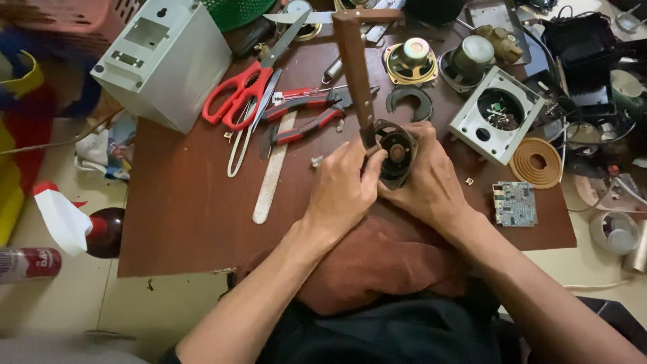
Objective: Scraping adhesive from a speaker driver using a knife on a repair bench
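Two bare forearms enter from bottom edge, no sleeves visible up to frame limit. No watch, no bracelet, no rings, no gloves on left hand (342, 192) or right hand (431, 183). Fingernails short, unpainted where visible. Veins and knuckle ridges stand out on backs of both hands. Dark, near-black garment covers torso at bottom centre. Rust-brown cloth (377, 263) bunched over lap between forearms; whether garment or loose rag, cannot tell. Rest of body out of view.

Bare table (189, 202) left of pliers (303, 128)
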